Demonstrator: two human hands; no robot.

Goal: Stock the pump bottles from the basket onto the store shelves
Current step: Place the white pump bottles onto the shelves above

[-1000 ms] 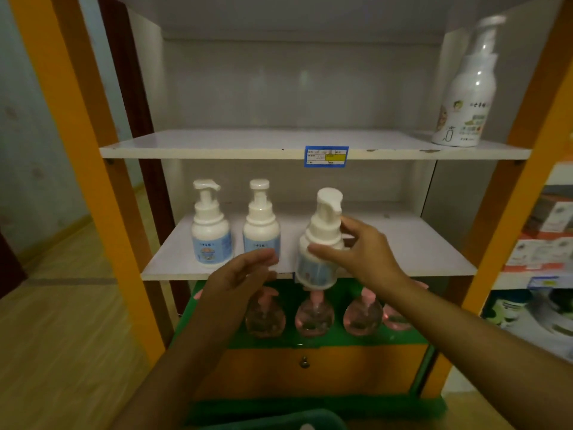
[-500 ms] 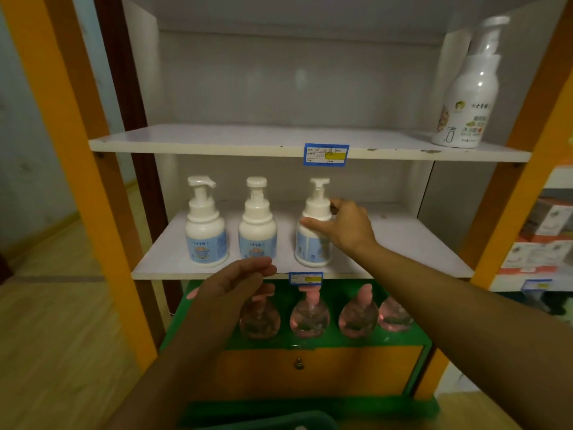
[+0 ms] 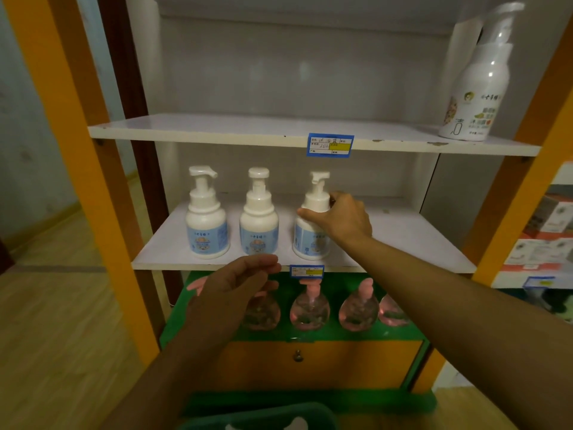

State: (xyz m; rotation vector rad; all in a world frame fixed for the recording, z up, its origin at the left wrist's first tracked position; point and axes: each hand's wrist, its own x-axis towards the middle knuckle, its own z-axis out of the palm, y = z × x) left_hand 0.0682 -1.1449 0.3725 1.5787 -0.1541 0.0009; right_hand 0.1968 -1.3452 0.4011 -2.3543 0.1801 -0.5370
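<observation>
Three white pump bottles with blue labels stand in a row on the middle white shelf (image 3: 403, 243): the left bottle (image 3: 207, 223), the middle bottle (image 3: 259, 221) and the right bottle (image 3: 310, 240). My right hand (image 3: 341, 217) grips the right bottle around its shoulder as it rests on the shelf. My left hand (image 3: 235, 283) hovers below the shelf's front edge, fingers loosely curled, holding nothing. The green basket's rim (image 3: 257, 417) shows at the bottom edge, with a white pump top peeking inside.
A taller white pump bottle (image 3: 477, 88) stands at the right of the upper shelf (image 3: 248, 128). Several clear pink pump bottles (image 3: 310, 308) line the green ledge below. Orange uprights (image 3: 93, 181) frame the unit. Boxed goods fill the neighbouring shelf at right.
My right hand carried the third bottle from in front of the shelf edge onto the shelf beside the other two, and still grips it. My left hand stayed almost in place.
</observation>
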